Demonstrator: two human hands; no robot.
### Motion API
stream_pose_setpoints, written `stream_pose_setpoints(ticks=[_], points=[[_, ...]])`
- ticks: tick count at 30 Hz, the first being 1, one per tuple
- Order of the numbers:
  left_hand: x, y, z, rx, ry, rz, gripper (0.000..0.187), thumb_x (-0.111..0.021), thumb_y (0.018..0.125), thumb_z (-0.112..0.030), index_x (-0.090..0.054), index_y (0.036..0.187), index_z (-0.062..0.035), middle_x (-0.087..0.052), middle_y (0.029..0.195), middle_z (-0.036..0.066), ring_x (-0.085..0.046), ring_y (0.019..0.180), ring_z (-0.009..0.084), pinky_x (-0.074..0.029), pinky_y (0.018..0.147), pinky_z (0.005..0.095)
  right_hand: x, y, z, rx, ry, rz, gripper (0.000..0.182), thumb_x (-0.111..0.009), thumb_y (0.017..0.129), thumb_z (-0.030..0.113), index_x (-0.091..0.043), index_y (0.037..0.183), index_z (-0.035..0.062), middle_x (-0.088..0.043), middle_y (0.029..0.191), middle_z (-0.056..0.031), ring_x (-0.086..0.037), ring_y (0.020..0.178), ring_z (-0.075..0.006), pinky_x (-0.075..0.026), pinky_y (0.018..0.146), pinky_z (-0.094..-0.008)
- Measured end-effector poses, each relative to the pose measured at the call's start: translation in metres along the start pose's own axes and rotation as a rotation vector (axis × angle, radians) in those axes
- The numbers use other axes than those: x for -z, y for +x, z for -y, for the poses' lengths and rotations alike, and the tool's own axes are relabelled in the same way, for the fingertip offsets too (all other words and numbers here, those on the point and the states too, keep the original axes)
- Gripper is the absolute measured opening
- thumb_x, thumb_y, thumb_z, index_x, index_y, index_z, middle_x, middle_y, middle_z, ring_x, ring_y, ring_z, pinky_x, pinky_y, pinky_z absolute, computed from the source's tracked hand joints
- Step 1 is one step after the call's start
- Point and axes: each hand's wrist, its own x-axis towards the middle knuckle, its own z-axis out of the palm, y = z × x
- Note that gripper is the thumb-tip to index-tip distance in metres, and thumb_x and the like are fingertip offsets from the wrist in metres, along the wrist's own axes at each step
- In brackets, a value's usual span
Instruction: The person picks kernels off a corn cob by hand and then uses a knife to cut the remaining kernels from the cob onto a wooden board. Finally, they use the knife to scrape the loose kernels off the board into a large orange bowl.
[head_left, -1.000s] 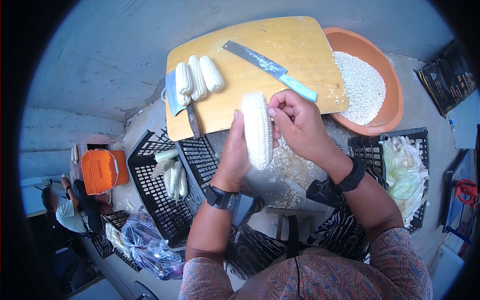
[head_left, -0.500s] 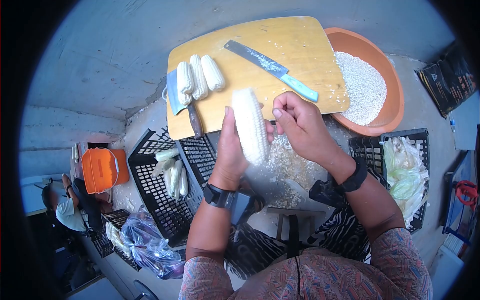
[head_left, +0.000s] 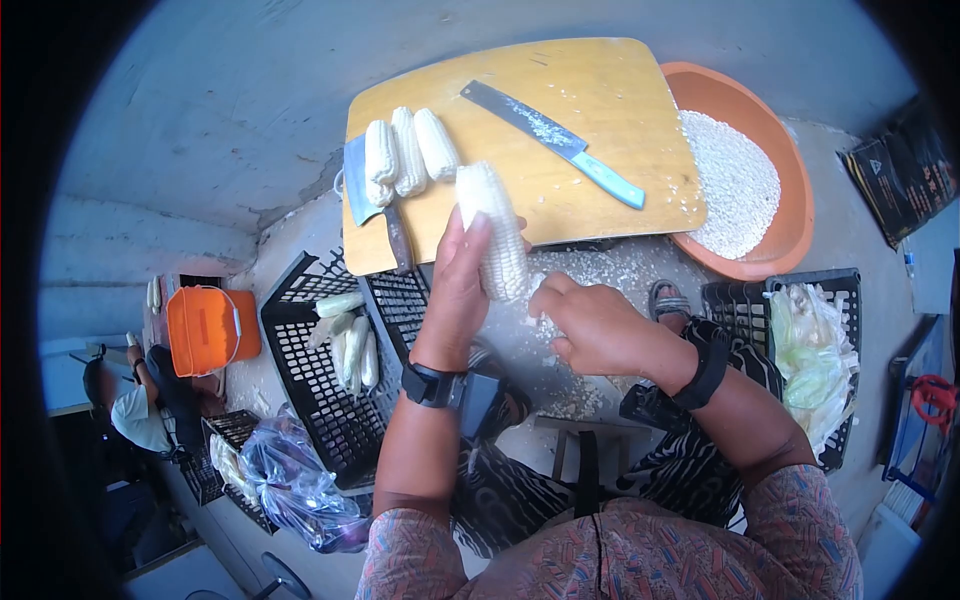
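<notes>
An ear of white corn (head_left: 492, 232) stands nearly upright in my left hand (head_left: 452, 285), whose fingers and thumb wrap its left side. Just right of the ear's lower end is my right hand (head_left: 612, 330), fingers curled in; whatever they pinch, if anything, is hidden. Beyond my hands lies a wooden board (head_left: 560, 85). Several husked corn ears (head_left: 409, 150) rest on its left side, beside a dark-handled cleaver (head_left: 398, 240). A knife with a light blue handle (head_left: 608, 180) lies across the middle, kernels stuck to its blade.
Right of the board, an orange basin (head_left: 790, 185) holds loose white kernels (head_left: 730, 180). Black crates (head_left: 325, 420) with corn and husks (head_left: 810, 350) flank me. Kernels litter the floor. At far left, a person (head_left: 140, 410) sits near an orange bucket (head_left: 205, 330).
My right hand has dropped from beside the ear's upper part to its lower end, turning back-up. The ear and my left hand have shifted slightly. The view has moved a little.
</notes>
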Motion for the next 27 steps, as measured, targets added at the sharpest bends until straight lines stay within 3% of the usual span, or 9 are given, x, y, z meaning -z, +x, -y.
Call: stream_pose_setpoints(ticks=[3,7,10,12,15,17,20,24,27], points=[[-0.002,0.001,0.000,-0.170,0.494,-0.007,0.053,-0.068,0.078,-0.013,-0.042,0.123,-0.0018,-0.057,0.099,0.006,-0.057,0.088,0.0135,-0.047,0.076,0.0267,0.008,0.008,-0.006,-0.070,-0.159,-0.093,0.014,-0.054,0.081,0.013,-0.055,0.077,-0.0007,-0.054,0.063,-0.0162,-0.057,0.066,-0.0355,-0.043,0.061,-0.0430],[-0.009,-0.002,0.001,-0.217,0.767,0.022,0.056,-0.077,0.067,-0.015,-0.049,0.113,-0.0006,-0.060,0.098,0.008,-0.056,0.090,0.0130,-0.046,0.078,0.0274,0.035,0.021,-0.006,-0.175,0.065,-0.347,0.028,-0.051,0.086,0.025,-0.054,0.073,0.0005,-0.055,0.063,-0.0191,-0.058,0.064,-0.0356,-0.043,0.059,-0.0448],[-0.019,-0.008,-0.005,-0.202,0.935,0.119,0.056,-0.078,0.065,-0.017,-0.051,0.112,-0.0020,-0.062,0.093,0.010,-0.059,0.084,0.0151,-0.047,0.075,0.0291,0.046,0.027,0.001,-0.220,0.223,-0.532,0.035,-0.053,0.086,0.032,-0.054,0.070,0.0005,-0.055,0.063,-0.0190,-0.057,0.061,-0.0351,-0.042,0.056,-0.0427],[-0.020,-0.009,-0.004,-0.202,0.948,0.144,0.055,-0.079,0.064,-0.020,-0.052,0.109,-0.0027,-0.063,0.088,0.012,-0.062,0.080,0.0189,-0.048,0.073,0.0305,0.051,0.029,0.001,-0.217,0.161,-0.491,0.037,-0.054,0.084,0.034,-0.055,0.069,0.0006,-0.055,0.061,-0.0189,-0.057,0.059,-0.0349,-0.042,0.055,-0.0421],[-0.022,-0.011,-0.007,-0.024,0.967,0.263,0.055,-0.078,0.066,-0.017,-0.053,0.113,-0.0024,-0.061,0.099,0.006,-0.055,0.091,0.0121,-0.044,0.082,0.0264,0.054,0.028,0.001,-0.184,0.015,-0.422,0.042,-0.056,0.082,0.039,-0.056,0.066,0.0005,-0.054,0.059,-0.0190,-0.056,0.056,-0.0351,-0.041,0.053,-0.0416],[-0.017,-0.010,-0.002,-0.159,0.996,0.356,0.053,-0.079,0.064,-0.024,-0.054,0.105,-0.0026,-0.063,0.086,0.015,-0.062,0.080,0.0271,-0.048,0.072,0.0322,0.054,0.027,-0.001,-0.152,-0.072,-0.393,0.043,-0.057,0.081,0.040,-0.056,0.064,0.0004,-0.054,0.057,-0.0193,-0.056,0.055,-0.0355,-0.041,0.052,-0.0416],[-0.017,-0.012,-0.004,-0.170,0.980,0.423,0.053,-0.079,0.063,-0.024,-0.055,0.105,-0.0023,-0.063,0.086,0.016,-0.062,0.080,0.0296,-0.048,0.073,0.0329,0.053,0.027,-0.005,-0.079,-0.102,-0.301,0.046,-0.056,0.080,0.042,-0.057,0.059,0.0007,-0.053,0.056,-0.0197,-0.055,0.055,-0.0365,-0.041,0.051,-0.0421],[-0.017,-0.013,-0.005,-0.237,0.958,0.430,0.053,-0.080,0.062,-0.024,-0.056,0.104,-0.0013,-0.063,0.086,0.016,-0.062,0.080,0.0274,-0.047,0.074,0.0324,0.053,0.025,-0.004,0.037,-0.140,-0.282,0.045,-0.053,0.082,0.037,-0.056,0.056,0.0005,-0.052,0.055,-0.0203,-0.053,0.054,-0.0376,-0.040,0.050,-0.0426],[-0.016,-0.015,-0.007,-0.123,0.912,0.464,0.053,-0.079,0.062,-0.023,-0.057,0.103,0.0003,-0.063,0.085,0.016,-0.061,0.079,0.0238,-0.047,0.074,0.0312,0.051,0.026,-0.005,0.048,-0.046,-0.259,0.043,-0.050,0.085,0.032,-0.055,0.056,-0.0002,-0.051,0.054,-0.0209,-0.051,0.053,-0.0381,-0.038,0.050,-0.0430]])
